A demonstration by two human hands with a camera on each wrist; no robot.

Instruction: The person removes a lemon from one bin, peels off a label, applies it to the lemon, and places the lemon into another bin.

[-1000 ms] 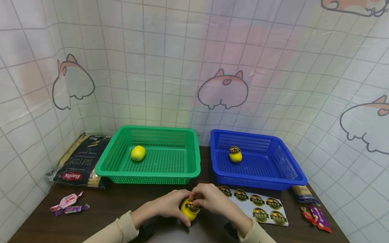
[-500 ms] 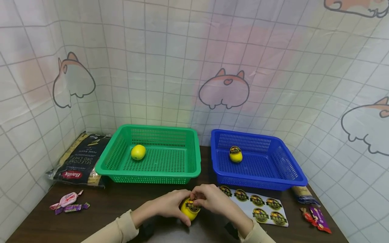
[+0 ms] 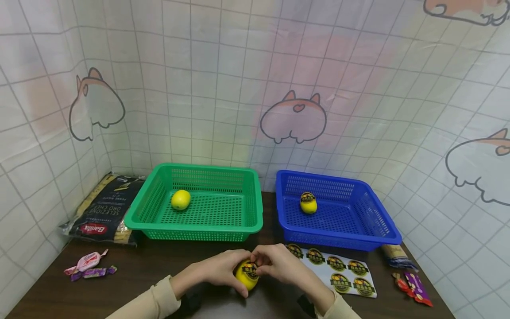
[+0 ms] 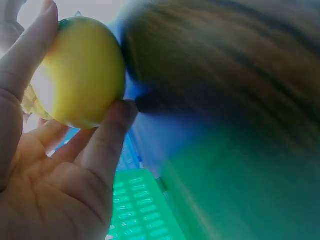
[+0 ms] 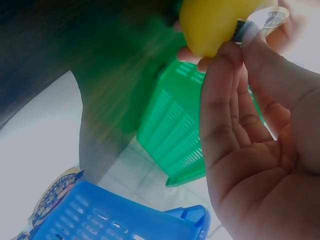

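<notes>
Low at the front of the table, my left hand [image 3: 223,269] grips a yellow lemon [image 3: 246,283] between thumb and fingers. A black and gold oval sticker [image 3: 250,269] lies over the lemon's upper right side. With thumb and forefinger, my right hand [image 3: 279,264] pinches the sticker's right edge. The right wrist view has the sticker [image 5: 275,17] standing partly off the peel at the fingertips. In the left wrist view the lemon [image 4: 85,70] shows a green stem end, held by the left fingers. A sheet of stickers [image 3: 324,270] lies beside the right forearm.
Behind the hands are a green basket [image 3: 195,229] holding a plain lemon [image 3: 181,200] and a blue basket [image 3: 338,238] holding a stickered lemon [image 3: 309,206]. A pasta bag [image 3: 103,208] and wrapped candies [image 3: 89,262] lie left; more candies [image 3: 416,287] lie right.
The lemon has turned and shifted slightly left in my left hand, showing more of the sticker's face. My right fingertips have moved toward the sticker's right edge. The baskets stay put.
</notes>
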